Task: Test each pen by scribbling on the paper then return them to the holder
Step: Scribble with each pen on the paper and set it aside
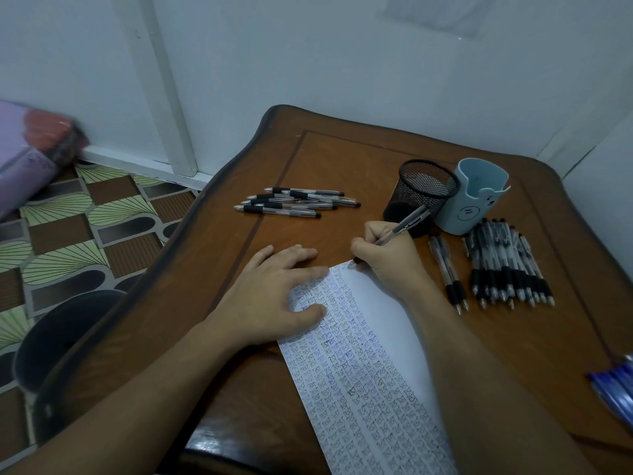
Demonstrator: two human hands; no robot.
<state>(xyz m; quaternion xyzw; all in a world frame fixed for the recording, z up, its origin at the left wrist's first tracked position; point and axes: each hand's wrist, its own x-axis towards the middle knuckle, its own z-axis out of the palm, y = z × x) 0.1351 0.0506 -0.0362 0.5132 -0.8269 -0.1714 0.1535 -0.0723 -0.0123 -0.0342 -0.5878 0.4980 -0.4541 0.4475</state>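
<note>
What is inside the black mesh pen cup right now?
No pens rise above the rim of the black wire-mesh pen cup, and the mesh shows none inside. The clear black-grip pen in the right hand crosses its lower front, so the very bottom is hidden.

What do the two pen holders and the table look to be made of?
Black holder: see-through wire mesh, probably metal, matte. Pale blue holder: smooth and opaque with a moulded wavy rim, likely plastic or silicone. Table: brown wood or veneer, semi-gloss; sheen along its near edge.
</note>
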